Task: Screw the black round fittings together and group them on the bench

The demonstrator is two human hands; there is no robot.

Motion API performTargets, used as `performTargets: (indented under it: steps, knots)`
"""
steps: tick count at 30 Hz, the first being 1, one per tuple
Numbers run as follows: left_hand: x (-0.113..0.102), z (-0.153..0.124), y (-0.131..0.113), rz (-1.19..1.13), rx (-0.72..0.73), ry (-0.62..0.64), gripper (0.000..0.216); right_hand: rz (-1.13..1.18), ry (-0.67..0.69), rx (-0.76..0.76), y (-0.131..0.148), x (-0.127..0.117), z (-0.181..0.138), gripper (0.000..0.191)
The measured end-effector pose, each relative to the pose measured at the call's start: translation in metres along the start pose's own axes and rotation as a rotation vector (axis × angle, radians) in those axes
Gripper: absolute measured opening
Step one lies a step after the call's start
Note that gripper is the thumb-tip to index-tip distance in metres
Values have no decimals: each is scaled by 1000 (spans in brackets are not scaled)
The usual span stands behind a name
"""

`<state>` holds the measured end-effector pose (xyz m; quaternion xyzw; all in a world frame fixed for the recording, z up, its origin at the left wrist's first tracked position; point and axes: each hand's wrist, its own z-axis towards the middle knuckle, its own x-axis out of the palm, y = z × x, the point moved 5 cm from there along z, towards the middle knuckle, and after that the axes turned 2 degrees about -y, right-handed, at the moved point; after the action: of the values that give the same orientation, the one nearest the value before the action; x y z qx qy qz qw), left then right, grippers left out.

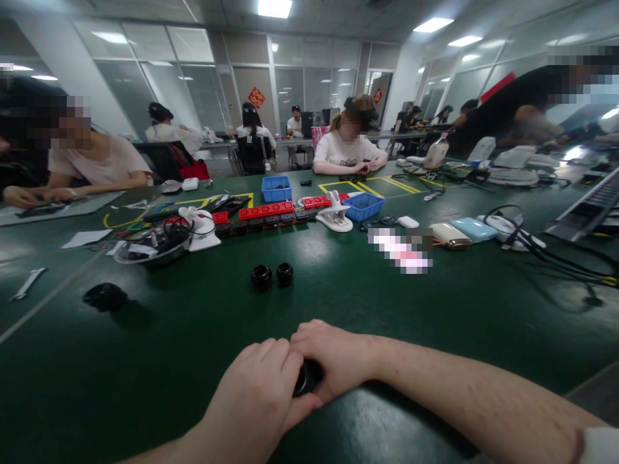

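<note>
Both my hands meet low in the middle of the green table [435, 309]. My left hand [256, 393] and my right hand [338, 361] are closed together round a small black round part [307, 378], of which only a sliver shows between the fingers. Two more black ring-shaped parts [262, 277] [285, 274] sit side by side on the table a little beyond my hands. A black cap-like piece [105, 296] lies off to the left.
Further back lie a clear bowl with cables [155, 248], red and black strips [265, 211], two blue bins [276, 188] [363, 206], a white clamp [333, 216], phones and cables on the right [532, 245]. A wrench [26, 283] lies left. Several people sit around the table.
</note>
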<state>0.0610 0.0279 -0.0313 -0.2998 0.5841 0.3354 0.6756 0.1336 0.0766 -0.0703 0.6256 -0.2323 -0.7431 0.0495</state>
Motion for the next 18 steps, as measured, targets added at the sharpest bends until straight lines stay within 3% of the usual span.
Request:
performTargets:
  steps: [4,8,10,13,18]
  knots:
    - [3,0,0,66,12,-97,31,20,-6,3,-1,2,0,40]
    - [4,2,6,-50,10,-67,47,55,8,23,-3,2,0,46]
    - [-5,2,9,-170,76,-47,52,97,-8,15,-2,0,0,50]
    - [-24,0,13,-302,239,55,43,143,-17,22,-2,-2,0,52]
    - [-38,-5,24,-421,283,219,50,101,22,42,-3,0,0,46]
